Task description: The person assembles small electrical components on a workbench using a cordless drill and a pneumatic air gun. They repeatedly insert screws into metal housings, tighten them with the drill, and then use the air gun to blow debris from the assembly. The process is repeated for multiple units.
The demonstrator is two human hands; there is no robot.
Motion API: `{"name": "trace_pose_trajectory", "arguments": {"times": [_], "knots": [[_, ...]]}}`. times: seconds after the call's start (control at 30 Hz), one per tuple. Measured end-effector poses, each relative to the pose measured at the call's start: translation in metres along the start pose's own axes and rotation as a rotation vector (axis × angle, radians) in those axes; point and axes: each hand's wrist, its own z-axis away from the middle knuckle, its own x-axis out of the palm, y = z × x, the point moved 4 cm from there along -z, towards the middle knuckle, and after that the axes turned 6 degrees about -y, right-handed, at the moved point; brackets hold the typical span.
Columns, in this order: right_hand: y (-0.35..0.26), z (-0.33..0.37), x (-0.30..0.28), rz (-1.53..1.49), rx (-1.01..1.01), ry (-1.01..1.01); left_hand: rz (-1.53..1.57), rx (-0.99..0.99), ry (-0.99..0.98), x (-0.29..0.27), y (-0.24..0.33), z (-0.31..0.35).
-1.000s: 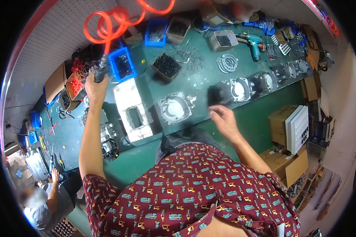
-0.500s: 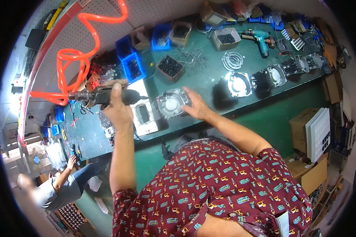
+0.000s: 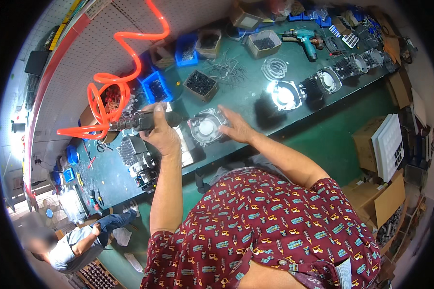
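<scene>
My left hand (image 3: 164, 135) is closed round a dark air screwdriver (image 3: 139, 121), held nearly level with its bit pointing right. The bit reaches toward the left edge of a round silver metal housing (image 3: 207, 126) on the bench; whether they touch, I cannot tell. My right hand (image 3: 239, 128) grips the housing's right rim between thumb and fingers. A coiled orange air hose (image 3: 130, 36) runs to the back end of the screwdriver. Beneath my left wrist, a white block (image 3: 185, 147) is partly hidden.
Open boxes of black screws (image 3: 200, 85) and blue bins (image 3: 156, 86) stand behind. Finned housings (image 3: 285, 95) line the bench to the right, with a teal cordless drill (image 3: 305, 42) beyond. A motor assembly (image 3: 139, 161) sits at left. Another person (image 3: 79, 245) is at lower left.
My left hand has brought the screwdriver rightward, closer to the housing. My right hand stays at the rim. The view has shifted, showing more of the motor assembly; the other person's arm has moved.
</scene>
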Motion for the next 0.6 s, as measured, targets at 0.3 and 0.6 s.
{"name": "trace_pose_trajectory", "arguments": {"times": [0.3,0.6], "knots": [[0.0007,0.0013,0.0041,0.000,-0.009,0.015,-0.009,0.000,0.040,-0.0081,-0.0031,0.0032],[0.0033,0.0018,0.0059,-0.016,0.017,0.002,-0.014,0.009,0.016,-0.0097,-0.0020,0.0016]]}}
